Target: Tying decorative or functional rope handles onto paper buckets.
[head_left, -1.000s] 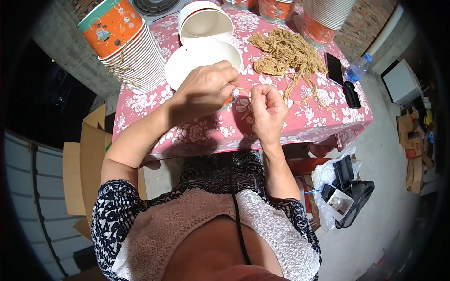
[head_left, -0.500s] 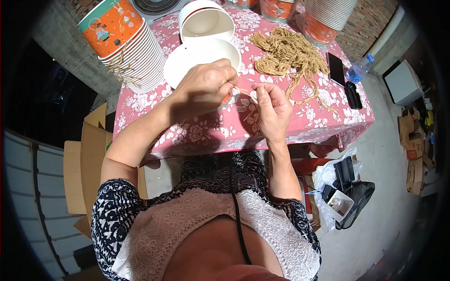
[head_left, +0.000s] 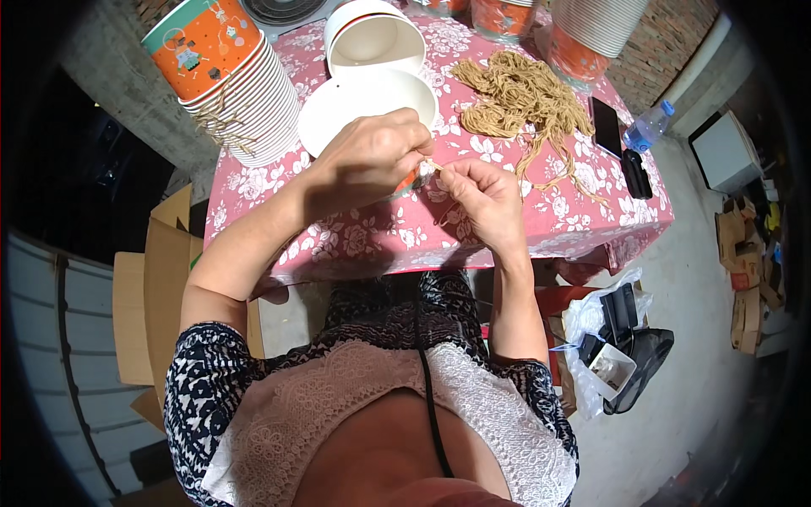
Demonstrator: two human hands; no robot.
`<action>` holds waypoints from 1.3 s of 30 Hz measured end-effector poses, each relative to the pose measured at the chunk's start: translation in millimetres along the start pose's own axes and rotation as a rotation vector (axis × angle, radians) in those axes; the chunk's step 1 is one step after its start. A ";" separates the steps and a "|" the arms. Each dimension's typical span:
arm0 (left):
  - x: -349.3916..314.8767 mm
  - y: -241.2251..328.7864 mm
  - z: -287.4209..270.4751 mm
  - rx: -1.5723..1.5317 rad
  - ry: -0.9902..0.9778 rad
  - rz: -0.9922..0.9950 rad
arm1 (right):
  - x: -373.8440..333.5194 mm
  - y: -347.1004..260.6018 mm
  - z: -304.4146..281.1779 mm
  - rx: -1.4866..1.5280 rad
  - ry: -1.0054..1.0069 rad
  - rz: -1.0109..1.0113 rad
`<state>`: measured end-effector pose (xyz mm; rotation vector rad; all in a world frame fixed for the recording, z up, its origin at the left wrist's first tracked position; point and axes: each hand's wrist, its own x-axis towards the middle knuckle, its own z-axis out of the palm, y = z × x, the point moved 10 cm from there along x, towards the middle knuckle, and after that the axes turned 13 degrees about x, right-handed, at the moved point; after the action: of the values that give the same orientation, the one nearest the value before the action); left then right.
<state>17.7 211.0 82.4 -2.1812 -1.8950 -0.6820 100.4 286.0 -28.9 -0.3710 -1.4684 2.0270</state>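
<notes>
A white-lined paper bucket [head_left: 363, 106] is in front of me, its mouth showing, with a bit of orange outer wall under my left hand [head_left: 376, 152]. That hand is closed at the bucket's near side; its palm and most of its fingers hide what it grips there. A thin tan cord [head_left: 435, 166] shows at its fingertips. My right hand [head_left: 486, 194] pinches this cord between thumb and forefinger, close beside the left fingertips. A loose heap of tan cord [head_left: 524, 97] lies beyond my right hand.
At the left stands a stack of orange paper buckets [head_left: 241, 101] with cords hanging on its side. More buckets [head_left: 376, 42] are at the back. A phone [head_left: 605, 125], a black case [head_left: 636, 174] and a water bottle [head_left: 649, 127] line the right side of the flowered tablecloth [head_left: 355, 241].
My right hand has moved in toward the left fingertips and turned, its thumb and forefinger now at the cord there. The left hand has hardly moved.
</notes>
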 end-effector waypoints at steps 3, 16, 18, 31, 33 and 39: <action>2.0 2.0 0.7 -0.011 -0.008 0.014 | 2.1 -6.6 -0.8 0.006 0.017 -0.077; -0.3 4.5 -0.4 0.005 0.019 0.053 | 2.8 -5.5 4.7 0.214 0.104 -0.006; -0.3 9.2 -4.5 0.001 0.047 0.086 | 2.4 -4.8 3.0 0.236 0.134 -0.023; -2.8 -16.8 -10.7 -0.176 -0.139 -0.133 | -7.5 -15.7 -8.0 0.060 0.208 -0.149; -10.8 -40.7 -33.8 -0.274 -0.104 -0.200 | -12.3 -15.5 -19.8 0.018 0.188 -0.116; -48.8 -88.4 -59.3 0.335 -0.150 -0.172 | -36.5 -24.0 -35.6 -0.365 0.114 0.018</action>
<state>-85.7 158.3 98.4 -1.9232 -2.1090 -0.2063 155.7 295.6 -23.4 -0.6394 -1.7661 1.7148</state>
